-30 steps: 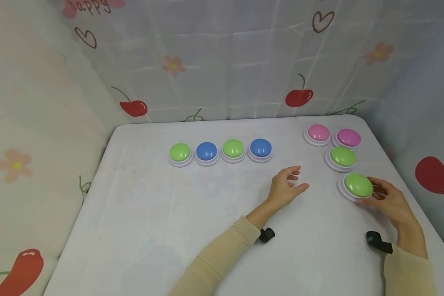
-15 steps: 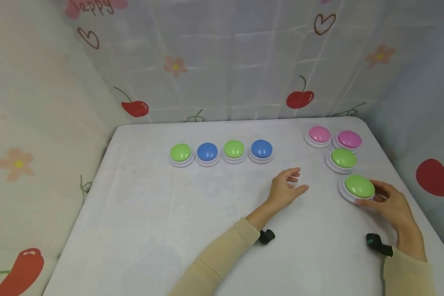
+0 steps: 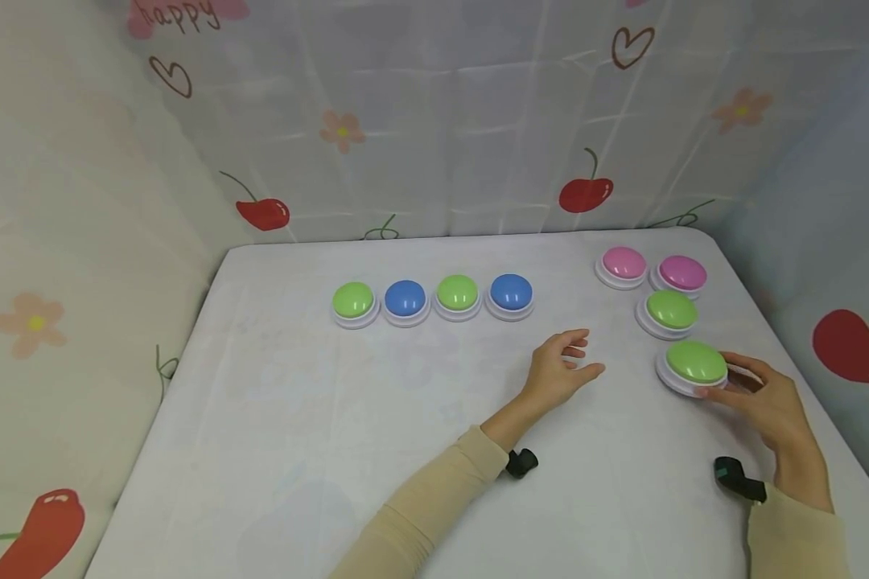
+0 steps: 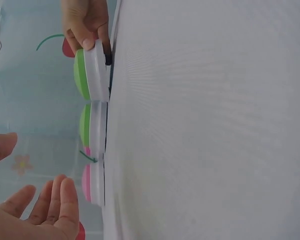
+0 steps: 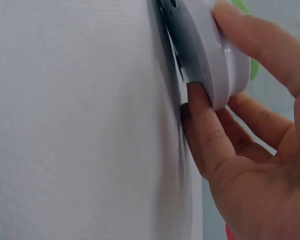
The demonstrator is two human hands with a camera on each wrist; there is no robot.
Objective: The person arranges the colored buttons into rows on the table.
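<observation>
My right hand [image 3: 763,400] grips the near edge of a round push button with a green dome [image 3: 696,363] and a white base, at the right of the table. In the right wrist view the thumb lies on the white base [image 5: 222,75] while fingertips reach under its tilted underside. Just behind it sits a second green button [image 3: 670,310], and beyond that are two pink buttons [image 3: 624,263]. My left hand [image 3: 554,371] hovers over the middle of the table, fingers loosely bent and apart from the thumb, holding nothing.
A row of green and blue buttons [image 3: 405,298] stands at the back middle of the white table [image 3: 319,450]. Patterned curtains [image 3: 449,121] rise behind the table and at both sides. A dark wrist camera [image 3: 523,462] sticks out beside the left sleeve.
The green button in my right hand shifts slightly right, then slightly back left. My left hand stays practically in place.
</observation>
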